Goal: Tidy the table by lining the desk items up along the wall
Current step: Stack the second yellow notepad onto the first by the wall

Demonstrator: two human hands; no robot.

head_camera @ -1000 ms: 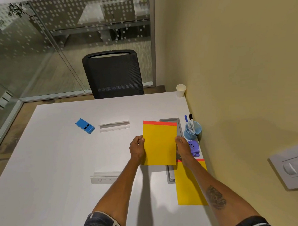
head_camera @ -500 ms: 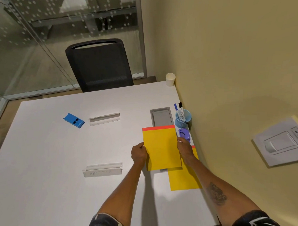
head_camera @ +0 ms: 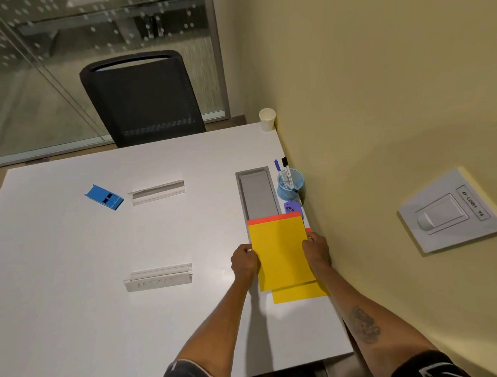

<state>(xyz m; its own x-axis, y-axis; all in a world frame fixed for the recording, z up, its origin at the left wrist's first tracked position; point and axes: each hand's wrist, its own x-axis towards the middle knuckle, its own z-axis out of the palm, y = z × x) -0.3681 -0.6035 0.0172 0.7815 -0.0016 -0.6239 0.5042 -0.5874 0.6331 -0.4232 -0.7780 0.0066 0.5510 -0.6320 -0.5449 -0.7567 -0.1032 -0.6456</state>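
Observation:
A yellow notepad with a red top edge (head_camera: pixel 281 252) is gripped on both sides, my left hand (head_camera: pixel 244 261) on its left edge and my right hand (head_camera: pixel 316 249) on its right edge. It lies almost over a second yellow pad (head_camera: pixel 300 293) next to the wall, whose lower strip shows beneath. Beyond them along the wall sit a purple item (head_camera: pixel 293 207), a blue pen cup (head_camera: pixel 290 184) with markers, and a white paper cup (head_camera: pixel 267 119). Out on the table are a blue item (head_camera: pixel 104 197) and two white name holders (head_camera: pixel 157 191) (head_camera: pixel 159 277).
A grey cable tray (head_camera: pixel 257 195) is set into the white table (head_camera: pixel 75 281) beside the pen cup. A black office chair (head_camera: pixel 142 99) stands at the far edge. The yellow wall on the right carries a switch plate (head_camera: pixel 450 211). Glass partition behind.
Both hands have carried the top yellow pad nearer and rightward, down onto the pad by the wall. The cable tray is now mostly uncovered.

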